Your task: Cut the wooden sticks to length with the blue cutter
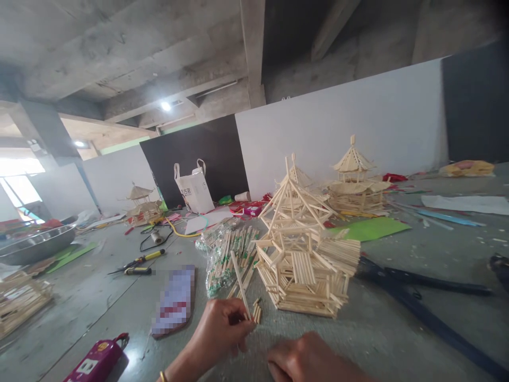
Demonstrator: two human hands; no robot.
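Note:
My left hand (225, 326) pinches the lower end of a pale, whitish stick (239, 280), which leans up and to the left. A few short cut stick pieces (257, 313) lie on the table just beside those fingertips. At the bottom edge my right hand (306, 358) is curled closed and slightly blurred; whatever it may hold is hidden. Just beyond both hands stands a pavilion model (304, 265) built of thin wooden sticks, with an open-framed roof. Left of the model, chopsticks in printed wrappers (234, 254) lie in clear plastic.
Dark long-handled cutters (421, 297) lie at right. Pliers (139, 260), a phone-like pixelated object (175, 302) and a purple power strip (97, 361) lie at left. Behind are another pavilion model (353, 183), green paper (377, 228), a white bag (194, 191) and a metal basin (37, 244).

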